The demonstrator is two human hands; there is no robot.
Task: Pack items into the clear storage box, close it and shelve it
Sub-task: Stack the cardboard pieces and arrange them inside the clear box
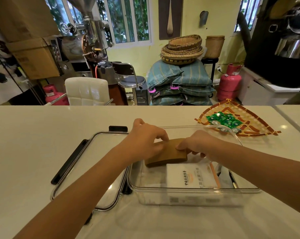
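Observation:
The clear storage box (pixel 194 191) stands open on the white counter in front of me. Over its far half both hands hold a flat brown stack of paper sleeves (pixel 170 155): my left hand (pixel 145 138) grips the left end, and my right hand (pixel 197 144) pinches the right end. A white tissue pack (pixel 189 178) with printed characters lies flat inside the box, nearer to me. The box's clear lid (pixel 101 163), with black latches, lies flat on the counter just left of the box.
A woven fan-shaped tray (pixel 249 128) holding several green sachets (pixel 223 119) sits at the back right of the counter (pixel 33 135). Beyond the counter's far edge are a white chair, a stool, stacked sacks, baskets and pink gas cylinders.

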